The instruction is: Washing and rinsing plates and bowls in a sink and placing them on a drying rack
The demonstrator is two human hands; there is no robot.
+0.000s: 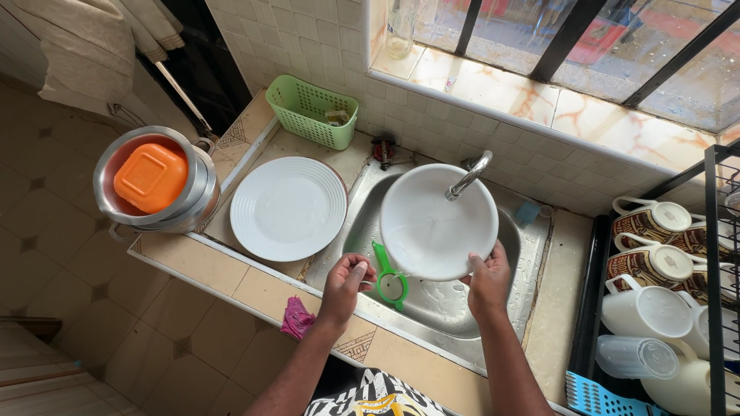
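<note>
A white plate [435, 223] is held tilted over the steel sink [447, 308], just under the tap [470, 176]. My right hand [489, 281] grips its lower right rim. My left hand [348, 281] hovers at the sink's left edge with fingers loosely curled, close to the plate's lower left rim and above a green strainer [389, 279] in the basin; whether it touches the plate I cannot tell. A second white plate [287, 208] lies flat on the counter left of the sink.
A steel pot [196, 202] holding an orange lid [150, 177] stands at the counter's left end. A green basket [312, 112] sits by the tiled wall. A pink cloth [297, 318] lies on the counter edge. A rack with mugs [651, 219] and plastic jugs [644, 312] stands right.
</note>
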